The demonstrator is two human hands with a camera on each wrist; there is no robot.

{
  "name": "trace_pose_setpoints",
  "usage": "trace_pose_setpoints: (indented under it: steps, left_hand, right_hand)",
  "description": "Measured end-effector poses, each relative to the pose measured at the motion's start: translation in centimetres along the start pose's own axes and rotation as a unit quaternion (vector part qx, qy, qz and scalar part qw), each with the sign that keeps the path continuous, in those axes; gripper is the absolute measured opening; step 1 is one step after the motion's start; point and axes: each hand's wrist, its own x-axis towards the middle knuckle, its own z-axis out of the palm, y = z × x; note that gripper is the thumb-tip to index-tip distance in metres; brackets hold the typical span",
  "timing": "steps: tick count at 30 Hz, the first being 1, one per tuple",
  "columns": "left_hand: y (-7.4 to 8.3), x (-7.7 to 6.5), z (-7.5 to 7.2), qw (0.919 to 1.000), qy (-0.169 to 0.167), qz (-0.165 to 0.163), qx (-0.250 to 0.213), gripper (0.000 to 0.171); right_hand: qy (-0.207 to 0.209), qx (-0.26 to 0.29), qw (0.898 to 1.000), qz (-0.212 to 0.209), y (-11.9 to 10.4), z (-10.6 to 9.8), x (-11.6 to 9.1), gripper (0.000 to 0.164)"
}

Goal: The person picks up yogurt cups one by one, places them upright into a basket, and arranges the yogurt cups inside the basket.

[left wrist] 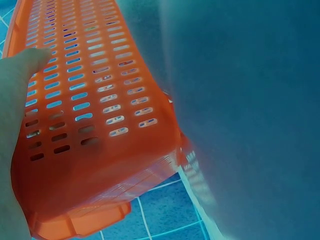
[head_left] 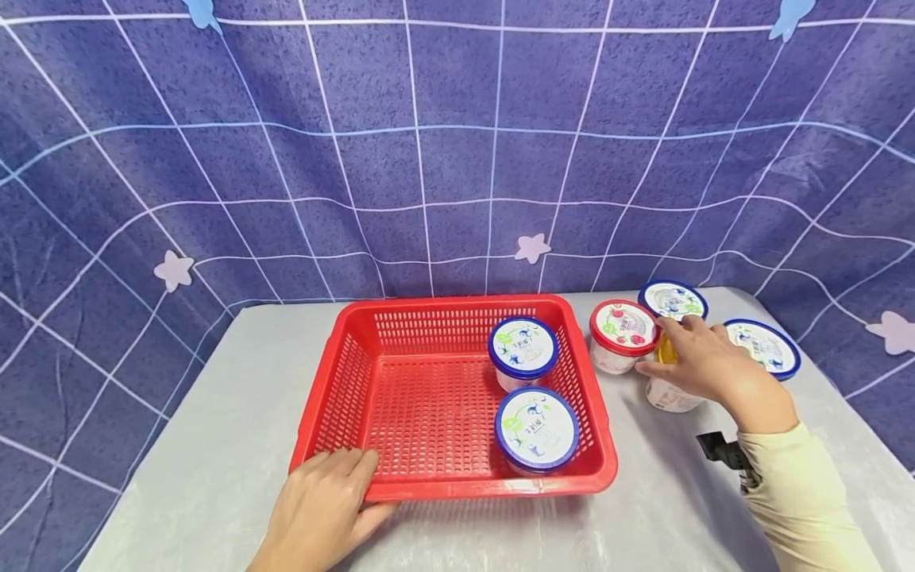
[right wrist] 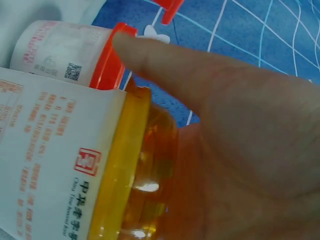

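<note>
My left hand [head_left: 322, 496] grips the front-left rim of a red plastic basket [head_left: 486, 486], thumb beneath it in the head view. The left wrist view shows the basket's slotted wall [left wrist: 100, 145] with a digit against it. Two blue-lidded tubs [head_left: 523, 347] [head_left: 536, 429] stand along the basket's right side. My right hand [head_left: 704, 361] is spread over a yellow-lidded white tub [head_left: 670, 396]. In the right wrist view its straight thumb [right wrist: 160, 65] is apart from the yellow lid [right wrist: 120, 170] and overlaps the red-lidded tub [right wrist: 65, 52]; the other fingers are hidden.
Right of the basket, the red-lidded tub [head_left: 623, 330] stands beside the yellow-lidded one. Two more blue-lidded tubs [head_left: 672, 299] [head_left: 763, 347] are behind and right of my right hand. A blue gridded cloth [head_left: 457, 159] hangs behind the grey table [head_left: 214, 421].
</note>
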Motion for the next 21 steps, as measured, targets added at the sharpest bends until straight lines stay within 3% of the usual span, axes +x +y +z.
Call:
trace_pose_setpoints:
  steps: [11, 21]
  left_hand:
    - [0.0, -0.1, -0.1, 1.0000, 0.005, -0.005, 0.006, 0.050]
    - [0.1, 0.0, -0.1, 0.9999, 0.011, -0.003, 0.009, 0.045]
  right_hand:
    - [0.037, 0.000, 0.999, -0.039, 0.1, -0.7, -0.5, 0.062]
    - [0.094, -0.006, 0.995, -0.013, -0.4, -1.9, -1.6, 0.065]
